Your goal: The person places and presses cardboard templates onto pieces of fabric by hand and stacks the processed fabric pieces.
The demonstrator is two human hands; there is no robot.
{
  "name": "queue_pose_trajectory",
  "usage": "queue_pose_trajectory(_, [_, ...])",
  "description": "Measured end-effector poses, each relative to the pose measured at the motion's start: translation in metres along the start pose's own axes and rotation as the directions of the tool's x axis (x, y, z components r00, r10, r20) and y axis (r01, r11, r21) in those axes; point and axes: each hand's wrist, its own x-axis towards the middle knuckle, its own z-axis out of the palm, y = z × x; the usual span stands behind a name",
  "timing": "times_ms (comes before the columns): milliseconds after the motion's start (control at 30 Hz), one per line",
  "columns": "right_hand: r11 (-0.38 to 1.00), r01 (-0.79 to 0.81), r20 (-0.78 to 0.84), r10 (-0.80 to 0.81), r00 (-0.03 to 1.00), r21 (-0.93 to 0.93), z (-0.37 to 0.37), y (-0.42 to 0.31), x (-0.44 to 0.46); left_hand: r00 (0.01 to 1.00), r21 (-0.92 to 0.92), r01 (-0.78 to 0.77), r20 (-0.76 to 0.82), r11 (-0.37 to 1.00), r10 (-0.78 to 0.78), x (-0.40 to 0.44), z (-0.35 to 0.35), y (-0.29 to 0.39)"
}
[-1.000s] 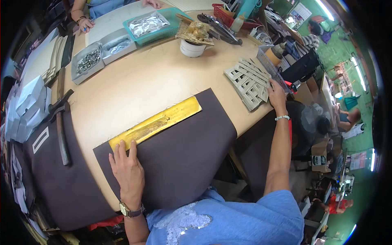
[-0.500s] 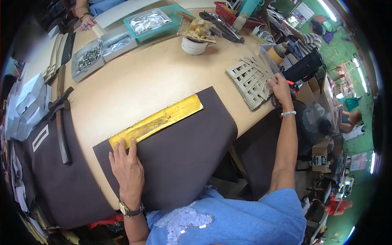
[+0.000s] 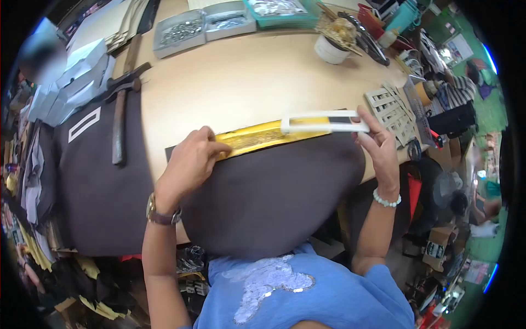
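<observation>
My right hand [image 3: 379,143] pinches one end of a narrow white rectangular frame [image 3: 285,125], slightly blurred, with a long open slot. It hangs over the right part of a shiny yellow strip [image 3: 255,143], which has a brown, stained middle. That strip lies along the far edge of a dark sheet of material [image 3: 274,181]. With fingers curled, my left hand [image 3: 189,159] is closed at the strip's left end and hides it. A stack of beige slotted pieces [image 3: 381,104] lies beyond my right hand.
Two hammers [image 3: 119,129] rest at the left near another white frame [image 3: 85,125] on dark material. At the back are a tray of metal parts [image 3: 181,34], a teal basket [image 3: 279,23] and a white pot [image 3: 329,50] with crusted material on top. Folded white pieces [image 3: 82,77] are piled left.
My right hand has come left from the slotted stack with a white frame in it. My left hand has gone from lying flat on the strip to curled fingers. The camera view has shifted.
</observation>
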Motion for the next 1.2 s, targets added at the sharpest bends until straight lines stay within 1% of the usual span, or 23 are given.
queue_pose_trajectory(33, [0.993,-0.021,0.067,0.013,0.998,0.112,0.012,-0.004,-0.004,0.999,-0.036,-0.016,0.047,0.999,0.017,0.002,-0.003,-0.005])
queue_pose_trajectory(67, [0.984,-0.083,0.062,0.074,0.995,0.156,0.023,-0.006,-0.006,0.999,-0.049,-0.020,0.040,0.999,0.022,0.003,-0.004,-0.007])
queue_pose_trajectory(167, [0.968,-0.197,0.021,0.196,0.980,0.153,0.051,-0.004,-0.011,0.997,-0.084,-0.075,0.014,0.994,0.077,0.007,0.004,-0.014])
queue_pose_trajectory(200, [0.971,-0.130,0.007,0.131,0.991,0.199,0.065,-0.005,-0.012,0.998,-0.099,-0.051,0.031,0.994,0.055,0.008,0.004,-0.012])
queue_pose_trajectory(300, [0.953,-0.255,0.114,0.238,0.965,0.161,0.074,0.005,-0.018,0.996,-0.154,-0.084,0.004,0.984,0.086,0.007,0.009,-0.018])
queue_pose_trajectory(333, [0.957,-0.284,0.146,0.272,0.951,0.063,0.072,0.013,-0.018,0.998,-0.181,-0.063,0.015,0.981,0.066,0.007,0.008,-0.019])
queue_pose_trajectory(400, [0.951,-0.310,0.130,0.308,0.942,-0.006,0.075,0.023,-0.020,0.999,-0.238,-0.018,0.041,0.971,0.029,0.005,0.005,-0.018])
queue_pose_trajectory(433, [0.946,-0.323,0.121,0.325,0.938,-0.040,0.076,0.024,-0.021,0.999,-0.249,-0.022,0.035,0.968,0.032,0.005,0.006,-0.019])
queue_pose_trajectory(467, [0.939,-0.344,0.075,0.344,0.936,-0.016,0.079,0.022,-0.020,0.999,-0.259,-0.026,0.029,0.965,0.034,0.004,0.006,-0.019])
queue_pose_trajectory(667, [0.936,-0.346,0.039,0.349,0.936,-0.067,0.080,0.027,-0.018,0.998,-0.257,-0.024,0.050,0.966,0.038,0.001,0.005,-0.019])
queue_pose_trajectory(900, [0.927,-0.371,0.029,0.373,0.927,-0.056,0.080,0.025,-0.017,0.997,-0.246,0.016,0.083,0.969,0.004,0.001,0.003,-0.014])
queue_pose_trajectory(967, [0.920,-0.386,0.022,0.388,0.921,-0.060,0.081,0.023,-0.017,0.998,-0.236,0.002,0.065,0.972,0.014,0.001,0.004,-0.014])
queue_pose_trajectory(1067, [0.930,-0.361,0.012,0.363,0.932,-0.062,0.081,0.025,-0.017,0.998,-0.212,-0.002,0.062,0.977,0.016,0.000,0.004,-0.013])
queue_pose_trajectory(1167, [0.933,-0.242,-0.087,0.227,0.970,-0.266,0.083,0.015,-0.021,0.998,-0.197,-0.001,0.060,0.980,0.013,0.000,0.004,-0.012])
queue_pose_trajectory(1200, [0.918,-0.247,-0.098,0.228,0.969,-0.309,0.080,0.015,-0.021,0.998,-0.194,0.000,0.059,0.981,0.012,0.000,0.004,-0.011])
